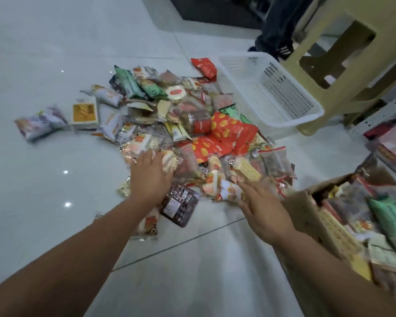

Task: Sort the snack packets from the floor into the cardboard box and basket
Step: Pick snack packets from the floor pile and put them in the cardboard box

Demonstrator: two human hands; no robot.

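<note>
Snack packet heap (192,124): lying on floor (55,53).
Left hand (150,177): touching heap's near edge, grip wide.
Right hand (265,209): hovering near heap, grip wide, empty.

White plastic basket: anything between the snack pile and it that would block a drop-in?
Nothing visible does. The white perforated plastic basket sits against the far right edge of the pile of snack packets, top open and apparently empty. One red packet lies by its far left corner. The beige plastic stool stands behind it.
</note>
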